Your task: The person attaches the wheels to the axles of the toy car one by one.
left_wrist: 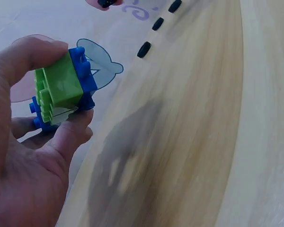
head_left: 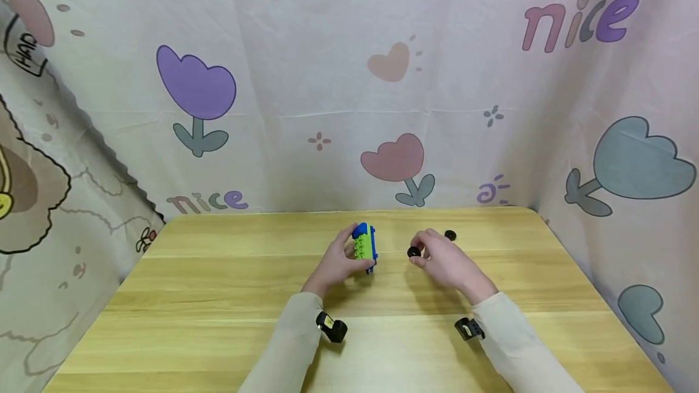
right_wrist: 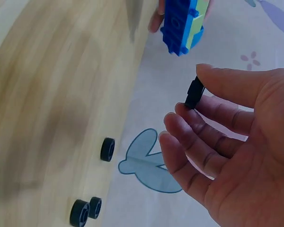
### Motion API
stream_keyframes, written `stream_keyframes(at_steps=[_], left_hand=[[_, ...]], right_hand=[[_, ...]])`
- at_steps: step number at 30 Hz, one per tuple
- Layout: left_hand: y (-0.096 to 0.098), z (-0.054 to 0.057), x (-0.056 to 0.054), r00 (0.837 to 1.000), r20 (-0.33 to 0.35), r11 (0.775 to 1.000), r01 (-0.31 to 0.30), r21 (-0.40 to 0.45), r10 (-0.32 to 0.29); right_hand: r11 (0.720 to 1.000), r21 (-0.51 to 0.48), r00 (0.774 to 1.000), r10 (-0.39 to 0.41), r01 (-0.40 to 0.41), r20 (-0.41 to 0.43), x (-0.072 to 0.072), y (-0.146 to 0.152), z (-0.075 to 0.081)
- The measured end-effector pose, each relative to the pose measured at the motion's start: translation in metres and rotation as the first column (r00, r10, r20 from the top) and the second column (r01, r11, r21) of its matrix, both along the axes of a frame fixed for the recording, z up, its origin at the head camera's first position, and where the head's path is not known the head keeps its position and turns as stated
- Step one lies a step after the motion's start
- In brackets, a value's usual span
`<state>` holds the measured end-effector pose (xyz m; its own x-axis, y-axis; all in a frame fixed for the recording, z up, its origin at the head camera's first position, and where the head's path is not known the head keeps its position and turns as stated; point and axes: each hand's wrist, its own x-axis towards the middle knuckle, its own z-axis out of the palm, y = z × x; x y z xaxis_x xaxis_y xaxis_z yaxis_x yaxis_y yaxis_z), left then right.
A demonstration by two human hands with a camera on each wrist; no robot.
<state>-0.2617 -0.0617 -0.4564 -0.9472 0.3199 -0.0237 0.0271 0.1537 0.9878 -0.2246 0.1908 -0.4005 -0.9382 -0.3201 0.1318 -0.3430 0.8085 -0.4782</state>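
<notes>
My left hand (head_left: 337, 262) grips a green and blue building-block toy (head_left: 363, 246) between thumb and fingers, above the wooden table. In the left wrist view the toy (left_wrist: 61, 87) shows studs on its green block and blue pieces on either side. Its blue underside (right_wrist: 176, 26) faces the right hand in the right wrist view. My right hand (head_left: 443, 259) pinches a small black toy wheel (right_wrist: 195, 93) between thumb and fingertips, a short way to the right of the toy. The wheel and toy are apart.
Three more black wheels stand on the table: one wheel (right_wrist: 107, 149) by itself and a larger-looking wheel (right_wrist: 79, 213) beside another wheel (right_wrist: 95, 207). In the head view one wheel (head_left: 450, 235) shows beyond the right hand. A printed curtain (head_left: 306, 162) hangs behind the table (head_left: 218, 296).
</notes>
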Motion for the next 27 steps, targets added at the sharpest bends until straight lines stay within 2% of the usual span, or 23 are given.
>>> stream_keyframes(at_steps=[7, 10, 17, 23, 27], left_hand=[[0.001, 0.0, 0.002, 0.999, 0.053, 0.996, 0.007, 0.089, -0.011], [0.002, 0.001, 0.005, 0.997, 0.073, 0.987, 0.011, 0.158, -0.022], [0.006, 0.0, 0.012, 0.992, 0.098, 0.93, 0.037, 0.365, -0.078], [0.009, -0.003, 0.015, 0.992, 0.063, 0.896, 0.067, 0.439, -0.106], [0.013, -0.004, 0.018, 0.994, 0.052, 0.873, 0.056, 0.484, -0.093]], right_hand=[[1.0, 0.009, 0.999, 0.019, -0.019, -0.036, 0.006, -0.008, 0.004], [1.0, 0.017, 0.998, 0.026, -0.025, -0.049, 0.008, -0.012, 0.005], [0.998, -0.015, 0.996, 0.067, -0.068, -0.051, 0.014, -0.02, 0.01], [0.994, -0.032, 0.992, 0.099, -0.102, -0.082, 0.017, -0.025, 0.01], [0.989, -0.041, 0.985, 0.135, -0.14, -0.111, 0.019, -0.031, 0.012]])
